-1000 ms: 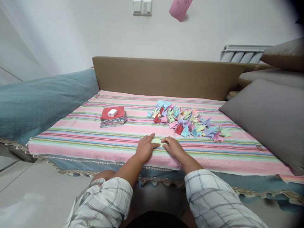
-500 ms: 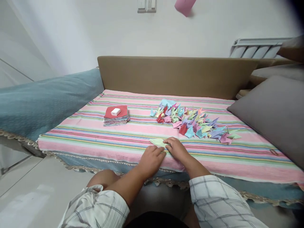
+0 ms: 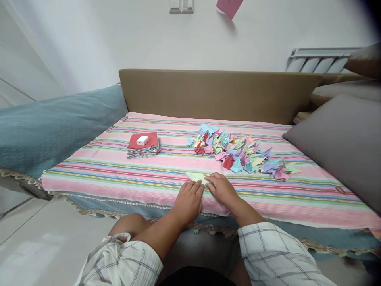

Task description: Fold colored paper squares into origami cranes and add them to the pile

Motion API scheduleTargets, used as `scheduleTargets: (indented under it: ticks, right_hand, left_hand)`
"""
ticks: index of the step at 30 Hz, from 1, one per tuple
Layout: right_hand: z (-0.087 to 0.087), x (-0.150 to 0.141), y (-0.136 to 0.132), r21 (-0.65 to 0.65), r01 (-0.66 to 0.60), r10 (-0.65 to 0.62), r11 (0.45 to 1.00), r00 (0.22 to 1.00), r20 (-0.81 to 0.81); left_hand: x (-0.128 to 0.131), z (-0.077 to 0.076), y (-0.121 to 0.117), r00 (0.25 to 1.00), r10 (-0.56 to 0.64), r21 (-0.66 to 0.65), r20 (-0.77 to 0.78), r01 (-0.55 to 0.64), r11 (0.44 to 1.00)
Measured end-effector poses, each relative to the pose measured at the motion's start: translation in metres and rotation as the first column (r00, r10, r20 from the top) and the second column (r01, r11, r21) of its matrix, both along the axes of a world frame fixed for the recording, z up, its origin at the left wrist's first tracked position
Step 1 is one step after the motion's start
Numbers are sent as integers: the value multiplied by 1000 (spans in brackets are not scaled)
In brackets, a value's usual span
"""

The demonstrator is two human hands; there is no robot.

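Observation:
A pale green folded paper (image 3: 195,176) lies on the striped cloth near the front edge, its pointed left end showing. My left hand (image 3: 189,198) rests palm down, fingers laid flat on the paper's near edge. At the right end, my right hand (image 3: 222,188) has its thumb and fingers closed on the paper and covers that part. Beyond my hands spreads a heap of folded paper cranes (image 3: 235,153) in many colours.
A stack of square coloured paper (image 3: 143,147) stands to the left, a small white box (image 3: 143,140) on top. The striped cloth (image 3: 89,167) covers the sofa seat. A grey cushion (image 3: 339,139) leans at the right; the blue-covered armrest (image 3: 65,123) bounds the left.
My left fingers have shifted slightly up and left onto the paper's near edge. My right hand stays at the paper's right end. The view has moved slightly.

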State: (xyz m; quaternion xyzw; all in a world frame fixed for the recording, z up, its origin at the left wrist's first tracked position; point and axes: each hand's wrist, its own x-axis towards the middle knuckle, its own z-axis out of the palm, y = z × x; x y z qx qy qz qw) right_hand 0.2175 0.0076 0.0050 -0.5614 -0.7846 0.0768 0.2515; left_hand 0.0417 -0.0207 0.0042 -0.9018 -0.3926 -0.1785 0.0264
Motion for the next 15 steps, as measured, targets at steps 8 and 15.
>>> scheduleTargets:
  ticks: [8,15]
  right_hand:
    - [3,-3,-7,-11,-59,59,998,998,28]
    - [0,-3,-8,43,0,0,999,1000,-6]
  left_hand:
    - [-4,2,11,996,28,-89,90,-20,996]
    - [5,8,14,991,52,-94,121,-41,995]
